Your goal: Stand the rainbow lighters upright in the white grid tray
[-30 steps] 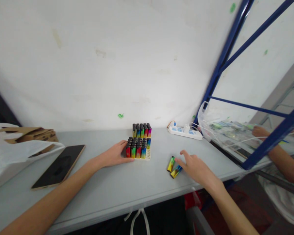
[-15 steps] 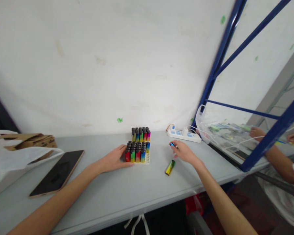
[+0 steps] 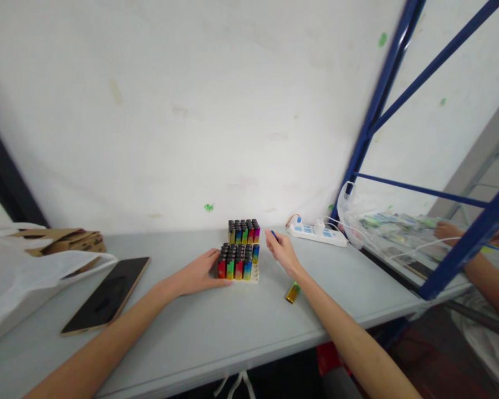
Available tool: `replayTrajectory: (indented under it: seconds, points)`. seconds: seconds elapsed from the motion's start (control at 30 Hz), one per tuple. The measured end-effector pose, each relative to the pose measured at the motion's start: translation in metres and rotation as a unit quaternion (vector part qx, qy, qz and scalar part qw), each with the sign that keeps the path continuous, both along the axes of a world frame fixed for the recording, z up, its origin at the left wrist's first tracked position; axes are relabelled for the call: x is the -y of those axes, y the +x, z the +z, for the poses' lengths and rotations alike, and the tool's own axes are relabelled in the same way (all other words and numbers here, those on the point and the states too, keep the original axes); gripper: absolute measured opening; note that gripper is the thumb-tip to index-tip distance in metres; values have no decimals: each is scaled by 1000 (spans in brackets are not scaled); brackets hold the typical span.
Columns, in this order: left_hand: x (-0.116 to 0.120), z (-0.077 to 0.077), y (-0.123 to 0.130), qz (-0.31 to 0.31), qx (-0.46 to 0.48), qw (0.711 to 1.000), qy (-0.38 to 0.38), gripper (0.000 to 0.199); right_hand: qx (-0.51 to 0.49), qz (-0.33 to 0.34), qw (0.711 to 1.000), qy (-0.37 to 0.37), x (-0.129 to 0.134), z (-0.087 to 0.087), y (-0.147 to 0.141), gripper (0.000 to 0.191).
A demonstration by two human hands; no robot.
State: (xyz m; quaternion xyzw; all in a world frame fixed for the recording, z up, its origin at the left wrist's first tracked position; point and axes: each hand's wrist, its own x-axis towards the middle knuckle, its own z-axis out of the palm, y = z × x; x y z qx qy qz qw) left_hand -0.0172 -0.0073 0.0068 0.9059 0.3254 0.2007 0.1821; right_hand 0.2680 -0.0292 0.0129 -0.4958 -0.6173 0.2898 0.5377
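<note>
A white tray (image 3: pixel 255 276) holds rows of upright lighters (image 3: pixel 235 269) with black tops and shiny multicoloured bodies; bare slots show along its right side. My left hand (image 3: pixel 199 272) grips the tray's left side, thumb at the front corner and fingers behind. Right of the tray, my right hand (image 3: pixel 283 254) is closed in a pinch around a lighter (image 3: pixel 274 236), of which only a dark blue end shows. One loose yellow-green lighter (image 3: pixel 292 293) lies on the table beneath my right forearm. A second block of lighters (image 3: pixel 244 231) stands just behind the tray.
On the left, a dark phone (image 3: pixel 108 293) lies on the grey table (image 3: pixel 216 338) beside a white bag (image 3: pixel 20 282) with cardboard. A power strip (image 3: pixel 318 235) sits by the wall. Right stands a blue metal frame (image 3: pixel 360 138); another person's arm (image 3: pixel 486 277) is beyond it.
My right hand has moved left with the lighter, toward the tray's right side. My left hand stays on the tray. The whole view has shifted slightly.
</note>
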Motion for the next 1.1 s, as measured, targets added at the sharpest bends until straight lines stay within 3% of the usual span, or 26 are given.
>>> replayTrajectory:
  seconds: [0.33,0.7,0.93,1.1]
  points:
    - [3,5,1,5,-7,1000,0,68,98,-116,987,52,2,-3,4,38]
    - [1,3,1,0,5,1000,6,70,98,-87,990,46,6,-2,2,51]
    - [3,5,2,-2,-7,1000,10,70,112,-105,986,59,5,-8,-1,38]
    - [2,5,2,3,0,1000,12,72,118,-90,987,63,7,-6,-2,40]
